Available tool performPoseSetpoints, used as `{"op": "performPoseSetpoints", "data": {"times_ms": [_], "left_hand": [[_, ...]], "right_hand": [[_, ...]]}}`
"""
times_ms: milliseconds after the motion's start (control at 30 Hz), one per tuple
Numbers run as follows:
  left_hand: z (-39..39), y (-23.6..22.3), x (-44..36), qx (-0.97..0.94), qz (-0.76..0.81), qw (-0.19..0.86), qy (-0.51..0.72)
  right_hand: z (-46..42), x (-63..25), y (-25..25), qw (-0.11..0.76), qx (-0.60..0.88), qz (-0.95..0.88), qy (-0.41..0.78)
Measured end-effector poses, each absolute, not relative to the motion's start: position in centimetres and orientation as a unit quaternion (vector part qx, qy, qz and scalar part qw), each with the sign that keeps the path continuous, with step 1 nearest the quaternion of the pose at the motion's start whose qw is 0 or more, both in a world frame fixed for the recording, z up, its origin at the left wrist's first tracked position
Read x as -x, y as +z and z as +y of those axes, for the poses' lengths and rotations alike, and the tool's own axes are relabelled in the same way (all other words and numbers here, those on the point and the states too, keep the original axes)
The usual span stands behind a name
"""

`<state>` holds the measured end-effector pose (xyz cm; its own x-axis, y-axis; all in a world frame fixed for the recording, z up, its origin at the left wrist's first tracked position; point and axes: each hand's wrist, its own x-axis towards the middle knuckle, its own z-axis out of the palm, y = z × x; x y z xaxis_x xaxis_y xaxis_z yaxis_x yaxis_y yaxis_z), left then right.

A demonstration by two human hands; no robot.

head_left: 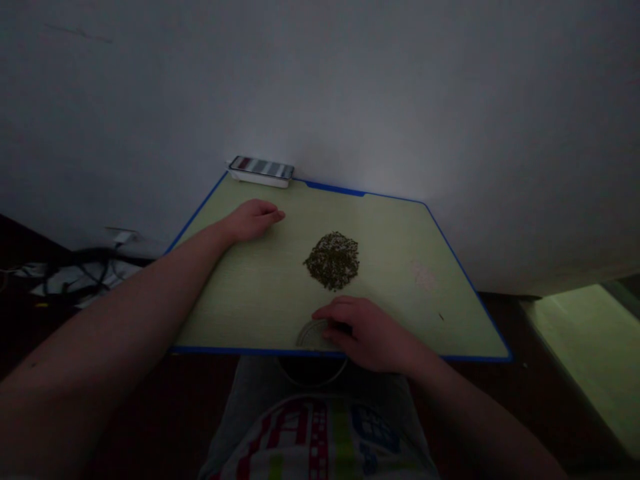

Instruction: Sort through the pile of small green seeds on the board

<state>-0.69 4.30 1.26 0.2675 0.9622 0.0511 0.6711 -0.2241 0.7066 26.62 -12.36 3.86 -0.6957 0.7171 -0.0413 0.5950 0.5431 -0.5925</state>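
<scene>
A loose pile of small dark green-brown grains, like mung beans [333,261], lies at the middle of a pale tabletop [260,293] with a blue rim. My left hand [254,220] rests on the tabletop left of the pile, its fingers curled and pressed together, with nothing visible in them. Close to the front edge, my right hand [367,333] grips a clear, curved piece with markings that looks like a protractor [309,333]. Thumb and fingers close on its right side and cover part of it. Just below the edge, a dark round bowl [313,372] sits at my lap.
A white box with a striped top [263,170] stands at the far left corner against the wall [350,93]. A small dark sliver [441,317] lies on the right. Cables and a plug [124,237] are at the left; a pale green surface [590,347] lies beyond the right.
</scene>
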Motion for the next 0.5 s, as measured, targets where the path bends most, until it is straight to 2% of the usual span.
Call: {"op": "performPoseSetpoints", "data": {"times_ms": [500], "left_hand": [[4.2, 1.6, 0.5, -0.738, 0.550, 0.290, 0.264]], "right_hand": [[-12.9, -27.9, 3.9, 0.136, 0.398, -0.846, 0.329]]}}
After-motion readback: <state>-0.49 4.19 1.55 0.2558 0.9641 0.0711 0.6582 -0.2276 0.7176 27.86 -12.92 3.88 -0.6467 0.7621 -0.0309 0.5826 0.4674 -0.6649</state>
